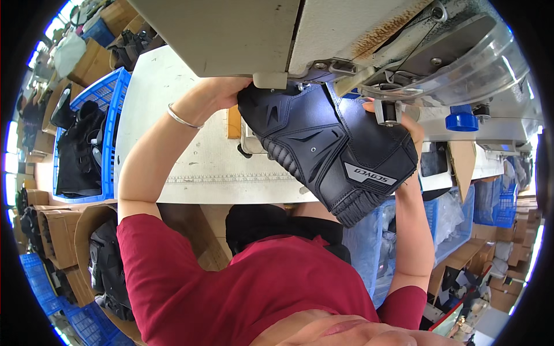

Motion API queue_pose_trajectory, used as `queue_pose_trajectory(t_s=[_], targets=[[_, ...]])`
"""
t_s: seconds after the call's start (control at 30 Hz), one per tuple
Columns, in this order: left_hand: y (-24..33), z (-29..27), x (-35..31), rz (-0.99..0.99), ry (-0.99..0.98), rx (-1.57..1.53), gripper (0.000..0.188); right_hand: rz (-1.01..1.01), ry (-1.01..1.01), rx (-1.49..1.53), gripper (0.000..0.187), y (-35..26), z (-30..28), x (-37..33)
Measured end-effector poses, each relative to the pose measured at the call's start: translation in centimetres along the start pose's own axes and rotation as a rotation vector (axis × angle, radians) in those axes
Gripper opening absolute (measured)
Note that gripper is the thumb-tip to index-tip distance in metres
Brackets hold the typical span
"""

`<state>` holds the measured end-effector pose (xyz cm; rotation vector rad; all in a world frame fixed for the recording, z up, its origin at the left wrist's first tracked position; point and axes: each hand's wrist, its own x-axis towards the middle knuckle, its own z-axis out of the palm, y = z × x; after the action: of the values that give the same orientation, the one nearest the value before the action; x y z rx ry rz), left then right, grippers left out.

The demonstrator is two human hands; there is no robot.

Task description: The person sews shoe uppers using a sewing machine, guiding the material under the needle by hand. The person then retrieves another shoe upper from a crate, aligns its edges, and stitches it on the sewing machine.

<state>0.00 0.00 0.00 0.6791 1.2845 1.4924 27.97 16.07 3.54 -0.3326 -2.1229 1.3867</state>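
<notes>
A black boot upper (314, 144) with ribbed panels and a white label patch is under the head of a sewing machine (346, 63), tilted down to the right. A bright lamp lights its top edge by the needle area. My left hand (228, 92), with a silver bangle at its wrist, grips the upper's left end; the machine head hides the fingertips. At the other end my right hand (411, 128) is closed around the upper from behind. Its thumb or a fingertip shows near the machine's presser parts, and the rest is hidden by the upper.
The white worktable (156, 132) has a ruler strip (231, 179) along its near edge. On the left stands a blue crate (107, 173) of black boot parts, with an open carton (86, 242) below. Blue bins (461, 222) with plastic bags stand at the right. A see-through guard (461, 63) juts from the machine.
</notes>
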Motion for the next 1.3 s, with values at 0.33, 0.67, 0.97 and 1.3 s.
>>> queue_pose_trajectory(t_s=[0.33,0.67,0.97,1.3], targets=[[0.4,1.5,-0.2,-0.015,-0.009,-0.092,0.033,-0.024,0.004,0.025,0.037,-0.5,-0.7,1.0],[-0.2,0.8,-0.7,-0.011,-0.036,-0.27,0.042,-0.005,-0.105,0.21,0.031,-0.7,-1.2,2.0],[-3.6,-4.3,0.6,-0.163,-0.034,-0.529,0.035,-0.066,0.156,-0.245,0.038,-1.1,-2.5,1.2],[-2.7,0.0,-1.5,-0.061,-0.065,-0.438,0.025,-0.906,0.456,-1.051,0.031,-0.2,5.3,-4.9]])
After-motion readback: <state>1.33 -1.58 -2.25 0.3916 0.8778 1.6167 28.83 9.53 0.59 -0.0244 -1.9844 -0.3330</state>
